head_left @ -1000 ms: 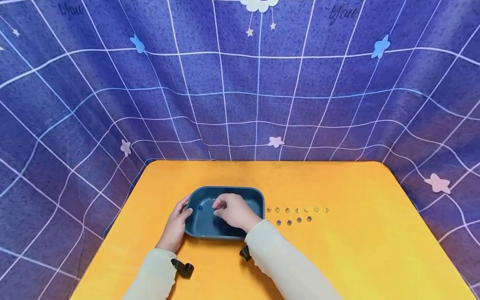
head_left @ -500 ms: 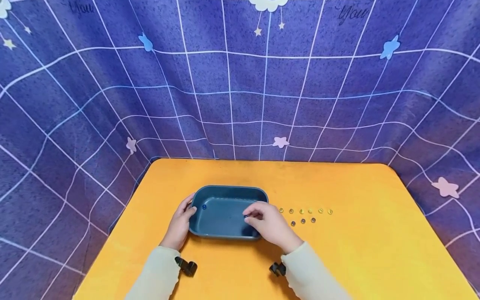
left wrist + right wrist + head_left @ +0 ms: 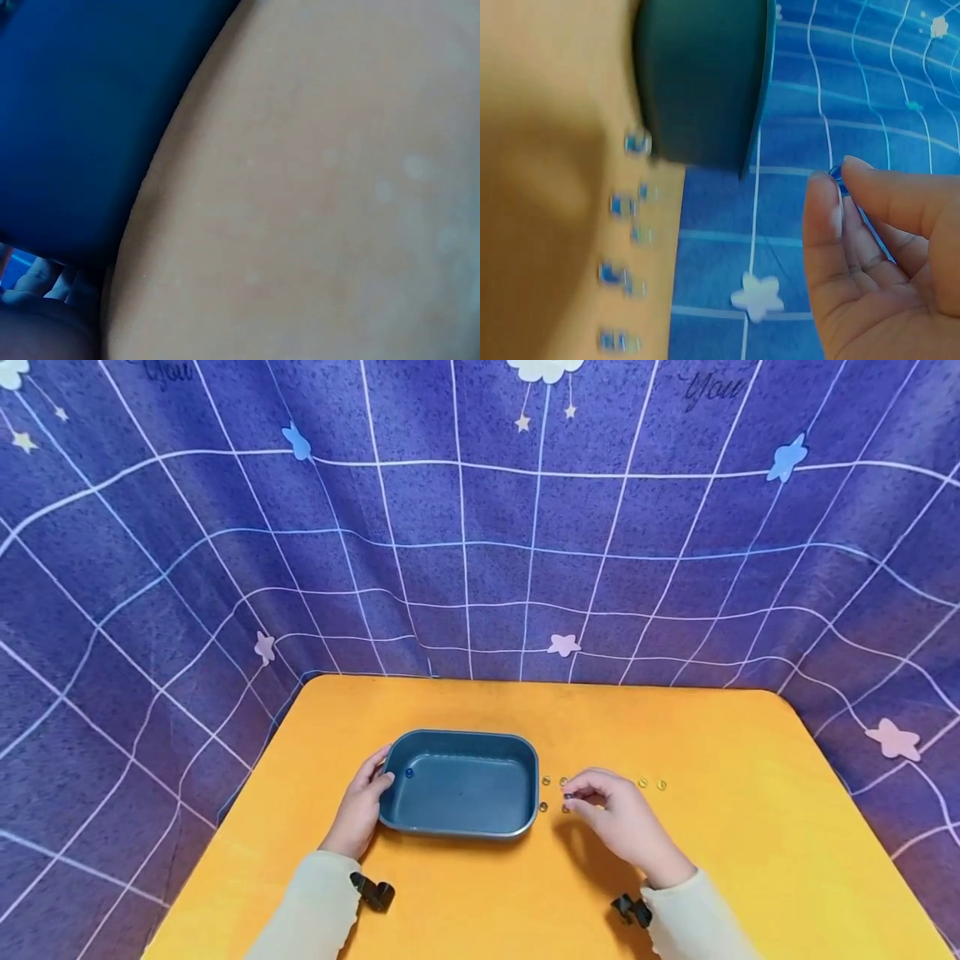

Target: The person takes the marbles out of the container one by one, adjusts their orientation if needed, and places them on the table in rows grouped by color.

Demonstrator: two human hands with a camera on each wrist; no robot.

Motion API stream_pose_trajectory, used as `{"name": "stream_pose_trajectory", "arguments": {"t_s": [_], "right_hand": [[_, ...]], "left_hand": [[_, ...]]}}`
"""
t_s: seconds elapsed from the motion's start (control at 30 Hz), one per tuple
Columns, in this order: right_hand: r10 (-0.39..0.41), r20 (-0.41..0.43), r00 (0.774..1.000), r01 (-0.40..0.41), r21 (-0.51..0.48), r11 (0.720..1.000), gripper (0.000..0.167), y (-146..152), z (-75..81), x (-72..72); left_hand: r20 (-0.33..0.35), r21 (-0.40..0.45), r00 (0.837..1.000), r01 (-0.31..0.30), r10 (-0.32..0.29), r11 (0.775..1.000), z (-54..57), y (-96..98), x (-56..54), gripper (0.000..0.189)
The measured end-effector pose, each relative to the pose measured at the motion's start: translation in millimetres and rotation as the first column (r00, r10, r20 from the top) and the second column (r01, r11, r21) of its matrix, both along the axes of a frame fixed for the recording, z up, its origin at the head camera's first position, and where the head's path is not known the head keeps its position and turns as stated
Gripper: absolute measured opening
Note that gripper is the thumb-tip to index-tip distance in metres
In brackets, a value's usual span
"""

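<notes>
My left hand [image 3: 360, 806] grips the left end of a dark blue plastic tub [image 3: 457, 832], thumb over the rim and fingers along the outside. Inside the tub, near its left end, lies one blue marble [image 3: 409, 773]. To the right of the tub, my right hand [image 3: 615, 818] is held over rows of small glass marbles. Its thumb and fingertip pinch another blue marble [image 3: 835, 177], seen clearly in the right wrist view. The tub's wall [image 3: 90, 112] fills the left of the left wrist view, with a few fingers [image 3: 37, 277] below it.
Yellowish marbles [image 3: 642, 783] form the back row on the orange table [image 3: 450, 893]; darker ones [image 3: 543, 807] lie in front. My right hand hides part of both rows. A purple grid-patterned curtain [image 3: 495, 577] hangs behind and beside the table.
My right hand has moved right, out from over the tub to above the marble rows, uncovering the tub's right side. My left hand keeps its grip on the tub.
</notes>
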State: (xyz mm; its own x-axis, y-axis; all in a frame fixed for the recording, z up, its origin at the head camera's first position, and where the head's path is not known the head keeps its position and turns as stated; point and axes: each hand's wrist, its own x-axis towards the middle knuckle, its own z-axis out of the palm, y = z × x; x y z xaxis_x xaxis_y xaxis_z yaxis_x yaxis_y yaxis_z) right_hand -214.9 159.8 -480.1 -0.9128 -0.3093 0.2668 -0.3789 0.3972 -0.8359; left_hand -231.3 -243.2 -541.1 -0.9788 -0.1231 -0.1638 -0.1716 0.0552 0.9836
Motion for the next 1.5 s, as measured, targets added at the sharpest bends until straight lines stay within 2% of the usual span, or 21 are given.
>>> {"name": "stream_pose_trajectory", "arguments": {"t_s": [0.2, 0.4, 0.5, 0.6, 0.77, 0.93, 1.23, 1.33, 1.5], "right_hand": [[-0.052, -0.09, 0.995, 0.058, 0.058, 0.997, 0.022, 36.4, -4.1, -0.8], [-0.158, -0.139, 0.978, 0.172, 0.093, 0.981, 0.017, 73.1, -8.2, -0.6], [-0.206, -0.104, 0.973, 0.215, 0.095, 0.972, 0.012, 86.3, -11.4, 1.0], [-0.222, -0.057, 0.973, 0.226, 0.08, 0.971, 0.01, 94.3, -14.5, 1.6], [-0.238, -0.01, 0.971, 0.238, 0.073, 0.968, 0.014, 99.0, -19.3, -0.1], [-0.261, 0.062, 0.963, 0.253, 0.119, 0.96, 0.019, 98.3, -27.9, -3.9], [-0.288, 0.236, 0.928, 0.264, 0.13, 0.956, 0.012, 98.4, -41.5, -13.5], [-0.282, 0.244, 0.928, 0.248, 0.161, 0.955, 0.008, 98.0, -49.0, -15.2], [-0.286, 0.202, 0.937, 0.24, 0.222, 0.945, 0.006, 95.9, -54.6, -16.7]], "left_hand": [[-0.002, 0.002, 1.0, 0.002, -0.002, 1.0, 0.9, -0.1, 0.1, 0.051], [-0.005, 0.004, 1.0, 0.0, 0.0, 1.0, -0.1, 0.7, -0.8, 0.051], [-0.009, 0.003, 1.0, 0.004, -0.004, 1.0, -0.9, 0.1, -0.3, 0.051], [-0.003, 0.002, 1.0, -0.003, 0.003, 1.0, -0.7, 0.0, 0.0, 0.051], [0.001, 0.005, 1.0, -0.005, 0.005, 1.0, -0.8, 0.7, -0.2, 0.051], [-0.003, -0.009, 1.0, -0.001, 0.001, 1.0, -0.3, -0.9, 0.2, 0.052], [0.001, 0.004, 1.0, 0.002, -0.002, 1.0, -1.1, -1.9, 0.0, 0.05], [0.001, 0.006, 1.0, 0.005, -0.005, 1.0, -1.1, -0.6, 1.1, 0.05], [0.007, 0.008, 1.0, 0.01, -0.01, 1.0, -0.9, 0.9, 1.3, 0.049]]}}
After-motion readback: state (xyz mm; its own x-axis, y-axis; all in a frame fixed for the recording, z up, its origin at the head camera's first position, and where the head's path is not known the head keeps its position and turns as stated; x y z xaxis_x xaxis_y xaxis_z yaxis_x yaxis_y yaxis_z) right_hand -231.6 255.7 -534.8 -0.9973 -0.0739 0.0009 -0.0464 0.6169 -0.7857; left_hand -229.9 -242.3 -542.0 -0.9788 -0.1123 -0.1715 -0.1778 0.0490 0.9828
